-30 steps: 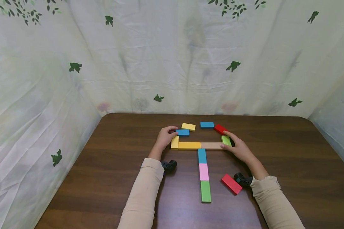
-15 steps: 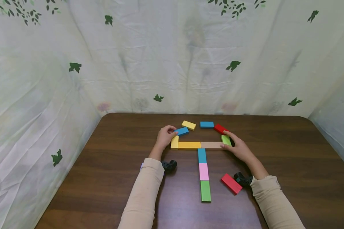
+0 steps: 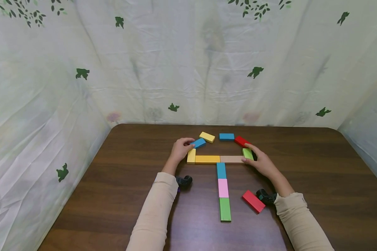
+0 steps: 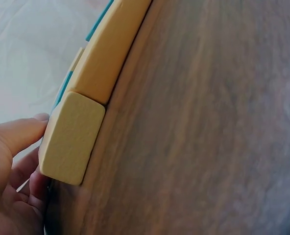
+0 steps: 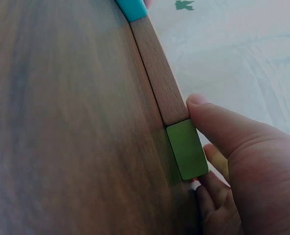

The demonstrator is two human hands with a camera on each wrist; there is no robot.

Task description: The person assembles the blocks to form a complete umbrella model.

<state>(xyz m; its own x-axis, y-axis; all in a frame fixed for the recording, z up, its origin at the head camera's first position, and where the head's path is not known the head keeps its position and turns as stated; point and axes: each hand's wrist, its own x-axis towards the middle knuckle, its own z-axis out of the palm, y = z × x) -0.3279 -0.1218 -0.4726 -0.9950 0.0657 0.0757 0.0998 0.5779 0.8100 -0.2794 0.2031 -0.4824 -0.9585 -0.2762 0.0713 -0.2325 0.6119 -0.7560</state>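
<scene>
My left hand [image 3: 179,150] pinches the left end of a blue block [image 3: 199,143], which lies slanted on the table above an upright-running yellow block [image 3: 191,156]. In the left wrist view the thumb lies by that yellow block's top edge, fingers curled beyond it. My right hand [image 3: 264,164] spans a light green block [image 3: 247,153], thumb at its near end and fingers at its far end beside a red block [image 3: 240,141]. An orange-yellow block [image 3: 207,159] and a tan block [image 3: 231,159] form a row between the hands.
Beyond lie a pale yellow block [image 3: 207,137] and a blue one [image 3: 227,137]. Below the row run a blue block [image 3: 221,170], a pink block [image 3: 223,188] and a green block [image 3: 225,209]. A loose red block [image 3: 253,201] lies by the right wrist on the brown table [image 3: 326,167].
In the left hand the blue block has turned from level to slanted, its right end swinging away. The pale yellow block has tilted slightly. My right hand stays in place.
</scene>
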